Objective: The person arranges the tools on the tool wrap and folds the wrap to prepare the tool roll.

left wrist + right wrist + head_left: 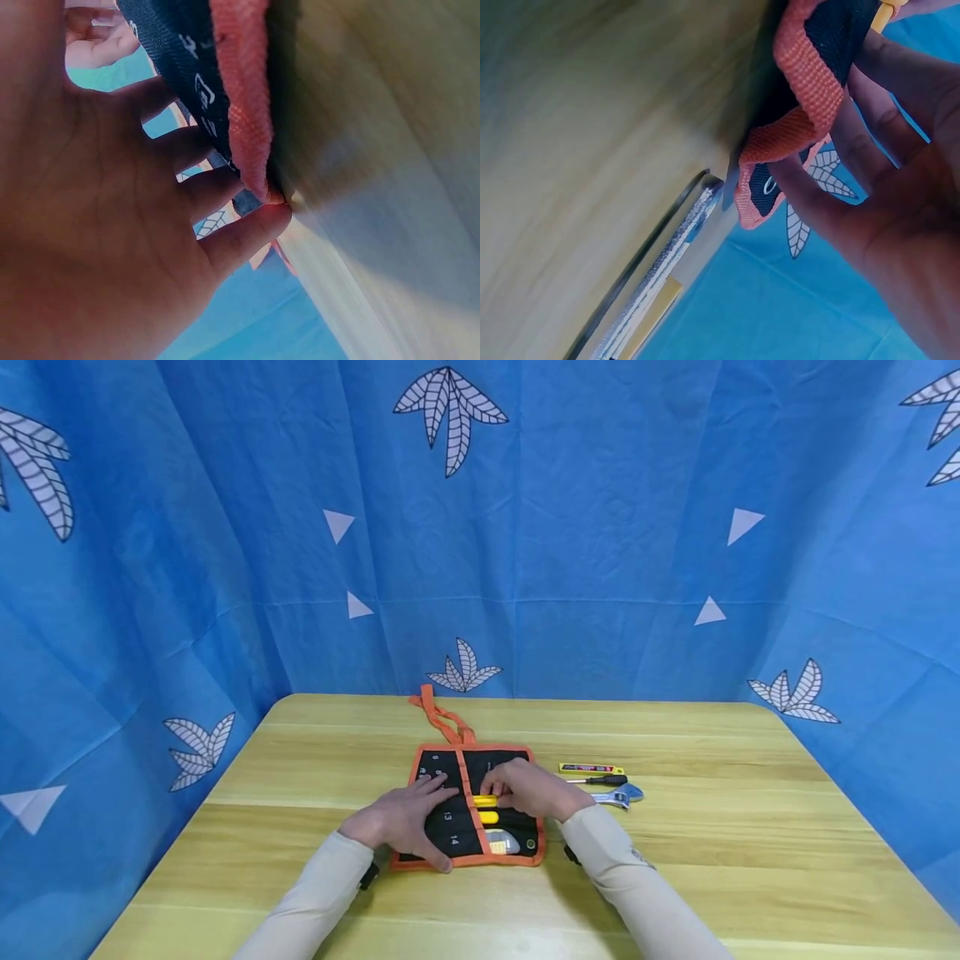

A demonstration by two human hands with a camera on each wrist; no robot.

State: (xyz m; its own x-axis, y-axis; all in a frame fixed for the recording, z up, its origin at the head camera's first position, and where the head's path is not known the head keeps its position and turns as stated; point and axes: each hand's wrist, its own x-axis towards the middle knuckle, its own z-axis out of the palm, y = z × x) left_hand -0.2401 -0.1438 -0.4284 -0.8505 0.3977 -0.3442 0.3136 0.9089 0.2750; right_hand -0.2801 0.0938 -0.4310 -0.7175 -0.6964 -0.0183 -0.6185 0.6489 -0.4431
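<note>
A black tool roll (470,760) with orange edging and white numbers lies unfolded on the table. My left hand (408,817) rests on its left half with fingers spread; in the left wrist view its fingertips (262,221) lie along the orange edge. My right hand (528,787) is over the right half, thumb and fingers pinching a yellow handle (485,801) that sits in a pocket. Nearer me in the roll are a second yellow handle (488,817) and a grey-and-yellow tool handle (501,841). The yellow handle (883,16) shows by the fingertips in the right wrist view.
Right of the roll lie an adjustable wrench (621,796), a black-handled screwdriver (609,780) and a flat yellow packet (591,769). Orange ties (442,718) trail from the roll's far edge. A blue patterned curtain (570,527) hangs behind the wooden table (750,827).
</note>
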